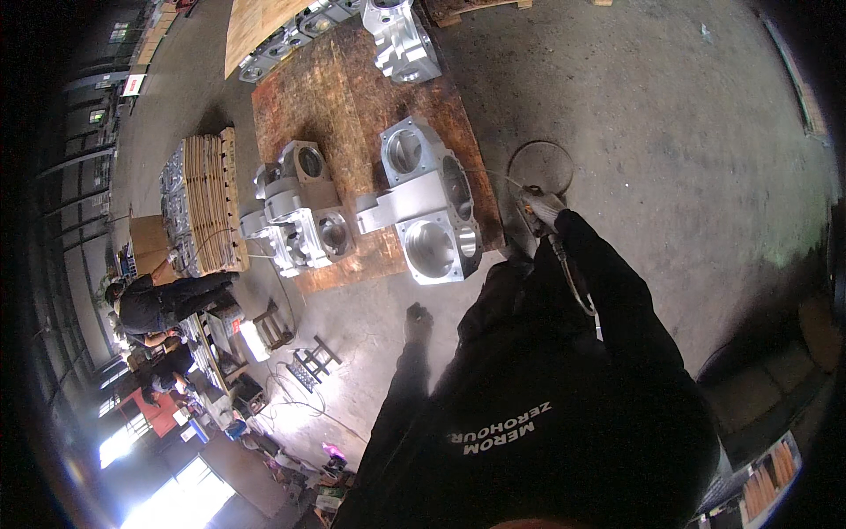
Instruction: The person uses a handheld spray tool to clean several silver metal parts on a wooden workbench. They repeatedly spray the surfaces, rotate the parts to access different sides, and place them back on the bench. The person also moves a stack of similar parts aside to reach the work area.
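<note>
Right hand (pixel 539 209): gloved, closed around a slim tool (pixel 522 196) whose tip points at the corner of the nearest metal block; a thin hose (pixel 575 286) trails from it back along your dark sleeve.

Left hand (pixel 418 321): dark glove, hanging over bare concrete floor (pixel 670 150), holding nothing; whether the fingers are curled or spread cannot be told (too dark and small).

Nearest metal block (pixel 434 204): a large machined casting with round bores, pale silver, resting on the near end of a worn wooden board (pixel 344 97), just beside your right hand.

Second block (pixel 300 216): similar casting, on the board's left edge, partly overhanging.

Third block (pixel 401 40): at the board's far end, well apart from both hands.

Stack of wooden slats (pixel 211 198): left of the board, on the floor.

Wire loop (pixel 539 166): lying on the floor just beyond your right hand.

Other people (pixel 163 304): at a workbench, lower left, well apart from you.
</note>
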The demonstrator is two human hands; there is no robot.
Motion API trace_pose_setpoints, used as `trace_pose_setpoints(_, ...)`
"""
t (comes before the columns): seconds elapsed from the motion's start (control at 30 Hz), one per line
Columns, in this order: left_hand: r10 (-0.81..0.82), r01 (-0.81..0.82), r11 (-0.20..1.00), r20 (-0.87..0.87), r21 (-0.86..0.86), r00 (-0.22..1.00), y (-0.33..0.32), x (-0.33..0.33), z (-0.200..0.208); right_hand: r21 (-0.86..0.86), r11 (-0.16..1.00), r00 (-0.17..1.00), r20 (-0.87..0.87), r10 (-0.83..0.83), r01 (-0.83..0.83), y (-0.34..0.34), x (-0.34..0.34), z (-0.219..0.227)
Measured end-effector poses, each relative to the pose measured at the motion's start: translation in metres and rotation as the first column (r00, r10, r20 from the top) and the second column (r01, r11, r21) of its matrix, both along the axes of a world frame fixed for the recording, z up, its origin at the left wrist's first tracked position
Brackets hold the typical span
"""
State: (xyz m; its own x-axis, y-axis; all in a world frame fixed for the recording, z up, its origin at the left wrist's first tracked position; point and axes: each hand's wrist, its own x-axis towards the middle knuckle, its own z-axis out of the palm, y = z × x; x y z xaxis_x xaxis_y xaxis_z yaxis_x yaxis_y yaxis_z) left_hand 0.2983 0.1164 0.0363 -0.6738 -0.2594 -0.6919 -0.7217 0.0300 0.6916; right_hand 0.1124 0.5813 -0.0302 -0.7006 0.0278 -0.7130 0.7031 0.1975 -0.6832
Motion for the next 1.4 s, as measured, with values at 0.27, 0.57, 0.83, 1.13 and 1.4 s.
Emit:
trace_pose_setpoints(0.27,0.395,-0.42,0.885,0.155,0.203,0.906,-0.022,0.027,-0.023,-0.02,0.975,0.971,0.082,0.224,-0.223,0.013,-0.033,0.027)
trace_pose_setpoints(0.57,-0.079,0.079,0.996,0.001,-0.027,0.997,0.089,-0.038,0.041,-0.108,0.994,0.994,0.11,-0.013,0.025,0.035,-0.027,0.045)
trace_pose_setpoints(0.83,-0.001,0.001,0.997,-0.008,-0.076,1.0,0.077,-0.023,0.028,0.016,0.983,0.983,0.004,0.183,-0.183,0.022,-0.039,0.043)
trace_pose_setpoints(1.13,0.088,-0.084,0.995,0.074,-0.054,0.993,0.077,-0.014,0.027,-0.124,0.991,0.994,0.101,-0.03,0.043,0.029,-0.048,0.069)
trace_pose_setpoints(1.4,0.067,-0.066,0.997,0.022,-0.034,0.998,0.079,-0.009,0.028,-0.125,0.99,0.991,0.124,-0.042,0.057,0.013,-0.048,0.093)
